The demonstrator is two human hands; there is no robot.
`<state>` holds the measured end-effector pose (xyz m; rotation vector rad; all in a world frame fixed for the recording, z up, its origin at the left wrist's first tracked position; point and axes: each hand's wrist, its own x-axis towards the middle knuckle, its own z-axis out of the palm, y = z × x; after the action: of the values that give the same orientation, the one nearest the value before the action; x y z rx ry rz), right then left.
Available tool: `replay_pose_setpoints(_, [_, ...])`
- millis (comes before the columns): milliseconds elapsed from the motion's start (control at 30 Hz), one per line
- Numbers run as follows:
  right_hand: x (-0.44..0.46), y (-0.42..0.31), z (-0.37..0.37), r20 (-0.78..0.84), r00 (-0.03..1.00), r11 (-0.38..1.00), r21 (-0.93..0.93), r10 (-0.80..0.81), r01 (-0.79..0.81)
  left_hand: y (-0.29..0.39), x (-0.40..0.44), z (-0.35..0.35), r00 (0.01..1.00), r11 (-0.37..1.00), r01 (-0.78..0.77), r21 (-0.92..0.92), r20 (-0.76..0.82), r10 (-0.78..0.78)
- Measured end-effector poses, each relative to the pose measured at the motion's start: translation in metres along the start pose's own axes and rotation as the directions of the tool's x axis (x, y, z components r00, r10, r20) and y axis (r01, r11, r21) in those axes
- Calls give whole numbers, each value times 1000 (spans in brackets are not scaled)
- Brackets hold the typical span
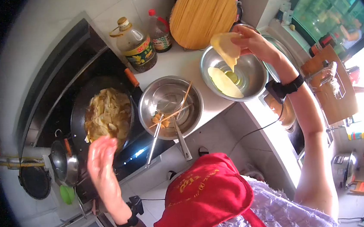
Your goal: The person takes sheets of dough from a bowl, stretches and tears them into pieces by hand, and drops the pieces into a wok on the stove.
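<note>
My right hand (253,42) pinches a thin, pale yellow sheet (226,48) that looks like flat dough, over a steel bowl (254,74). A similar pale sheet (226,83) lies against that bowl's inner wall, by a little yellowish liquid at the bottom. My left hand (103,170) is raised at the near edge of the wok (77,109), fingers stretched out and holding nothing visible. Pale, browned flat pieces (109,113) fill the wok's middle. Between the hands stands a second steel bowl (146,101) with chopsticks (173,115), metal-handled utensils (182,143) and some orange-brown bits.
An oil jug (140,52), a red-capped bottle (160,33) and a round wooden board (201,16) stand along the wall. A lidded pot (65,160) sits left of the wok. At right are a rectangular board (331,83) and a window (337,9). A cable (253,131) hangs by the counter.
</note>
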<state>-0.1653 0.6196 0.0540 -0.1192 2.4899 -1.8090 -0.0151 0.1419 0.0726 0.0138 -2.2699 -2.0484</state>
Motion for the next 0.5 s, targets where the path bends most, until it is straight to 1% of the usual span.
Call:
replay_pose_setpoints(33, [1,-15,13,2,1000,996,89,-6,6,-3,6,0,998,998,23,-62,61,-19])
replay_pose_setpoints(67, [4,-30,26,7,1000,984,178,-16,14,0,11,2,991,986,93,-137,104,-79])
replay_pose_setpoints(133, [9,-59,54,-10,1000,959,285,-12,15,-6,25,-3,949,925,238,-297,276,-155])
replay_pose_setpoints(167, [8,-77,71,-5,1000,941,337,-27,27,-7,32,-5,919,897,293,-332,357,-168])
replay_pose_setpoints(200, [7,-96,89,0,999,921,388,-43,40,-8,37,-9,896,862,347,-370,401,-189])
replay_pose_setpoints(233, [5,-116,107,-10,999,909,415,-39,39,-11,43,-14,881,832,387,-398,424,-207])
replay_pose_setpoints(267, [2,-135,127,13,997,899,434,-72,59,-17,49,-23,864,803,414,-430,463,-198])
replay_pose_setpoints(333, [-5,-169,169,55,989,875,475,-134,92,-21,63,-41,834,704,498,-506,501,-231])
replay_pose_setpoints(400, [-10,-195,213,87,979,858,500,-182,115,-22,76,-61,804,588,578,-566,520,-289])
replay_pose_setpoints(467, [-17,-219,256,121,969,858,497,-216,129,-37,87,-79,808,534,588,-607,475,-349])
replay_pose_setpoints(500, [-19,-225,278,114,967,843,520,-227,136,-37,86,-89,794,478,608,-634,488,-362])
